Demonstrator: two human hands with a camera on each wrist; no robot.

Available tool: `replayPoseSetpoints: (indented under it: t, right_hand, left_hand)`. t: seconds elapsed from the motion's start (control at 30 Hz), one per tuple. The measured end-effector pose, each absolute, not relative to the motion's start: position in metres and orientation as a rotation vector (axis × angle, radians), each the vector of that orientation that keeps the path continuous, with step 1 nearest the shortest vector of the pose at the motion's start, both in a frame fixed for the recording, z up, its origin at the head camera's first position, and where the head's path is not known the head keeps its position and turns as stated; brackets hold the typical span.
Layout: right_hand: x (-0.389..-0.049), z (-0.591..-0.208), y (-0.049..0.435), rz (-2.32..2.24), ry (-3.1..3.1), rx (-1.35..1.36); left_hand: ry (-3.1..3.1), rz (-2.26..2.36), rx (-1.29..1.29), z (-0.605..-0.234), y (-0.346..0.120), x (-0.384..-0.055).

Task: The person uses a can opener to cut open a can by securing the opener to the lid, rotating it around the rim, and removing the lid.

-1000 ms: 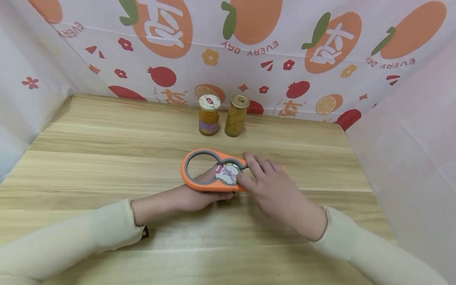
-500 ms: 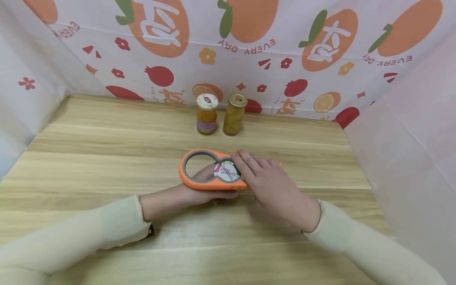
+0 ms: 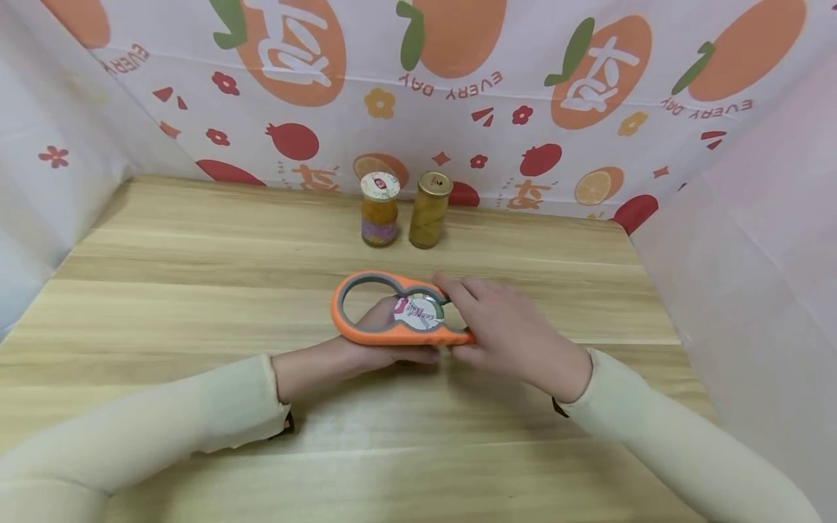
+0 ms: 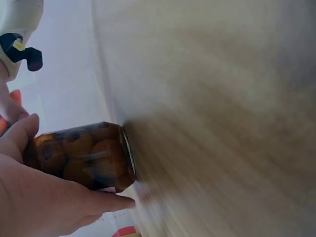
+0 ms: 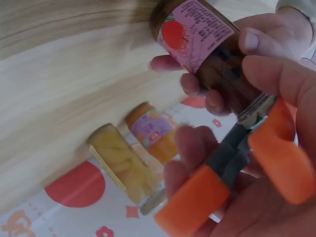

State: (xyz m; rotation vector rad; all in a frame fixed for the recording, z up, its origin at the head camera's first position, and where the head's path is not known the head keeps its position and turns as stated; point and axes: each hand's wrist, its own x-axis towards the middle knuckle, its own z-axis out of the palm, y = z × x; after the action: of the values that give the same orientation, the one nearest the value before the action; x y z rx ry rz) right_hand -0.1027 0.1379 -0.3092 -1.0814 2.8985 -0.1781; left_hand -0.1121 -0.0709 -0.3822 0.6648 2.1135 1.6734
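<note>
My left hand point(image 3: 366, 357) grips a glass jar point(image 4: 86, 158) of dark round fruit from the side, with fingers and thumb round it. The jar's pink label point(image 5: 200, 37) shows in the right wrist view. An orange jar opener point(image 3: 369, 338) with grey inner edges lies over the jar's white printed lid point(image 3: 420, 312), the lid in its smaller opening. My right hand point(image 3: 513, 327) holds the opener's two handles at the right, which stand apart. In the right wrist view, the thumb lies near the metal lid edge point(image 5: 256, 109) and fingers curl by the handles.
At the back of the wooden table point(image 3: 196, 290) stand two closed jars: one with orange fruit and a white lid point(image 3: 380, 211), one with yellowish fruit and a gold lid point(image 3: 429, 211). A fruit-print cloth point(image 3: 490, 131) hangs behind them.
My right fingers have drawn back rightward off the lid, leaving more of it visible, and now sit on the opener's handles. My left hand keeps holding the jar; the back jars have not moved.
</note>
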Motion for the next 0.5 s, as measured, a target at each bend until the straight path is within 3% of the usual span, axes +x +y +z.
replayPoseSetpoints:
  t: [0.5]
  right_hand:
    - [-0.118, -0.316, 0.143, -0.28, 2.792, -1.168]
  left_hand:
    - [2.175, 1.53, 0.688, -0.382, -0.069, -0.114]
